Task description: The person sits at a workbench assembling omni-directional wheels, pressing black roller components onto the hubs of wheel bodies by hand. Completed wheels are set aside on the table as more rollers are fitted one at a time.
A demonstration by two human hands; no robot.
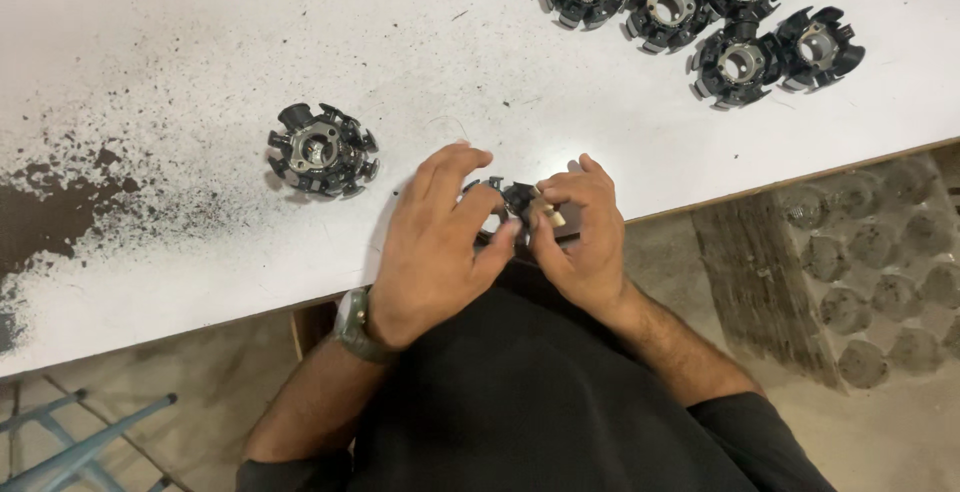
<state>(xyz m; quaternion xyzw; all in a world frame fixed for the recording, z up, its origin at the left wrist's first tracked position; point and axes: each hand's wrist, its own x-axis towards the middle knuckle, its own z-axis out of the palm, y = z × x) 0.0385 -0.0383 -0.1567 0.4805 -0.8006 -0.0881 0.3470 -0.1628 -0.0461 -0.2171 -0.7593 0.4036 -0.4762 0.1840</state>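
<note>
Hands, left hand (432, 242) and right hand (580, 232), grip spoked black plastic core (515, 200).

Even, soft light falls on the white table (200, 32), with mild glare. Shadows are faint. The floor (880, 282) looks slightly blurred.

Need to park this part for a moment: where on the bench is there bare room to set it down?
Bare white table lies between the lone black stator core and the cluster of cores at top right. Another strip runs right of the right hand, along the table edge. Top right is crowded; the far left is covered in dark grit.
</note>
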